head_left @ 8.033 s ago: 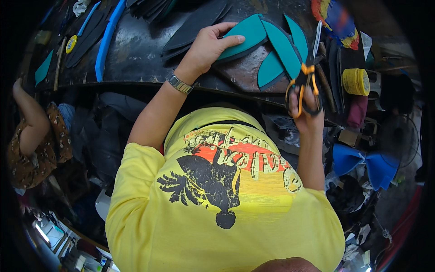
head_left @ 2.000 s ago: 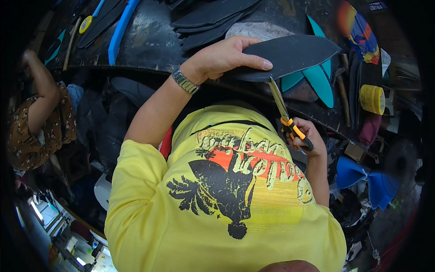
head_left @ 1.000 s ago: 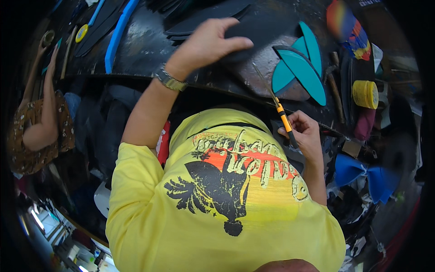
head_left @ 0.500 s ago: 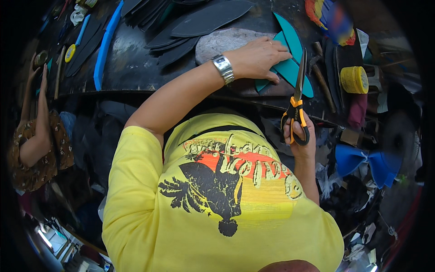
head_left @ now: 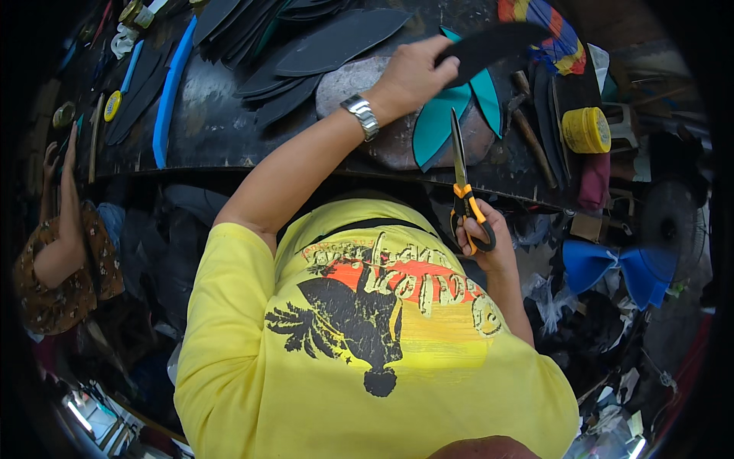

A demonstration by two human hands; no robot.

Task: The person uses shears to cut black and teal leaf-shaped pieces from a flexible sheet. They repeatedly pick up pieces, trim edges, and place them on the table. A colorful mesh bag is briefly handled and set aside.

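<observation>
My left hand [head_left: 413,80], wearing a metal-banded watch, pinches one end of a dark leaf-shaped piece [head_left: 501,47] and holds it up over the bench. Below it, two teal leaf-shaped pieces [head_left: 441,128] lie on and beside a flat stone slab [head_left: 344,86], partly covered by the held piece. Near the bench's front edge, my right hand [head_left: 493,241] grips scissors [head_left: 463,200] by their orange and black handles. The blades point away from me, toward the teal pieces, and look closed.
Stacked black leaf-shaped pieces [head_left: 336,44] lie left of the slab. A hammer [head_left: 533,141], dark strips and a yellow tub [head_left: 586,131] sit at the right. A long blue strip [head_left: 170,99] is further left. Another person's arms [head_left: 70,206] show at far left.
My left hand has lifted from the teal pieces and now holds a dark leaf-shaped piece up. The teal pieces have shifted apart. The scissors have moved left and lower, away from the pieces.
</observation>
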